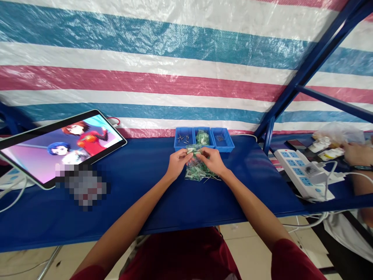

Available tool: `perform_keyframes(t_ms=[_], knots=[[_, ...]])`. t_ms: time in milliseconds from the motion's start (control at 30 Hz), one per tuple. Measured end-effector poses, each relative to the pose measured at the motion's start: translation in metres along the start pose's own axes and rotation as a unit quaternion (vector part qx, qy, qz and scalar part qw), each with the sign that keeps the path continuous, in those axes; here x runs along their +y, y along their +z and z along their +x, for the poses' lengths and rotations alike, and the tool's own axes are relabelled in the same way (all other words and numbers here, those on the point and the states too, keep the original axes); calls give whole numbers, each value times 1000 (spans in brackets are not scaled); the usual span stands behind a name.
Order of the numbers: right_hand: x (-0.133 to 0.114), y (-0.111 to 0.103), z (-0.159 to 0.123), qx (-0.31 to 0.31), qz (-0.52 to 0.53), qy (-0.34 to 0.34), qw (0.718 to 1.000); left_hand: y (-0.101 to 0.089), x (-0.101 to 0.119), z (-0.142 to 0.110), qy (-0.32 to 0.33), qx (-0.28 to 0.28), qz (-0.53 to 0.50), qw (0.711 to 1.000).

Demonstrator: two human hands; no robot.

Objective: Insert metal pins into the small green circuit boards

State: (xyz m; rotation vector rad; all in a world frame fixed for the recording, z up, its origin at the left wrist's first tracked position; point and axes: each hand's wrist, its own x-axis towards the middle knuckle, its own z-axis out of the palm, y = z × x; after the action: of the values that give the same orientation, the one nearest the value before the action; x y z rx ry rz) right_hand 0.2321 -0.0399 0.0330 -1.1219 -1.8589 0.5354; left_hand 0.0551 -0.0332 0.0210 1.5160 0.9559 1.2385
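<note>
In the head view, my left hand and my right hand are both closed on a small clear plastic bag with green print, the fingertips pinching it from either side. What is inside the bag is too small to make out. Just below my hands, a pile of similar green-printed bags lies on the blue table, with thin metal pieces at its right side. Beyond my hands stand three joined blue bins: the left bin holds thin metal pieces, the middle one green-printed bags, the right bin small dark pieces.
A tablet leans at the left of the blue table, beside a blurred-out patch. At the right are a blue metal frame, a white power strip with cables, and another person's arm. A striped sheet hangs behind.
</note>
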Motion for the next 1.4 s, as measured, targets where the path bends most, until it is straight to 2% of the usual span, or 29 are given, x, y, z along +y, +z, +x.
perform_keyframes(t_ms=[300,533,733,833,900,1000,1100,1200,1300,1400], knots=[[0,2,-1,8,-42,-14,999,-2,-1,0,9,3,47,999],[-2,-3,-2,6,44,11,999,-4,2,1,-9,11,-1,1000],[0,-2,-3,31,15,-82,996,-3,1,1,-26,-4,-35,999],[2,-1,-2,46,2,-91,995,-2,-3,1,-35,-24,-16,999],[4,0,-1,56,6,-92,994,-2,-5,1,-22,2,20,1000],[6,2,0,65,8,-83,994,-5,-7,1,37,39,46,998],[6,4,-1,63,11,-60,996,-6,-7,0,69,-3,70,995],[4,4,-2,61,29,-47,997,-4,-7,-2,56,-16,91,994],[3,3,-3,47,56,-42,996,-1,-5,-3,36,2,48,998],[4,2,-4,25,60,-81,995,0,-1,-2,22,31,-13,999]])
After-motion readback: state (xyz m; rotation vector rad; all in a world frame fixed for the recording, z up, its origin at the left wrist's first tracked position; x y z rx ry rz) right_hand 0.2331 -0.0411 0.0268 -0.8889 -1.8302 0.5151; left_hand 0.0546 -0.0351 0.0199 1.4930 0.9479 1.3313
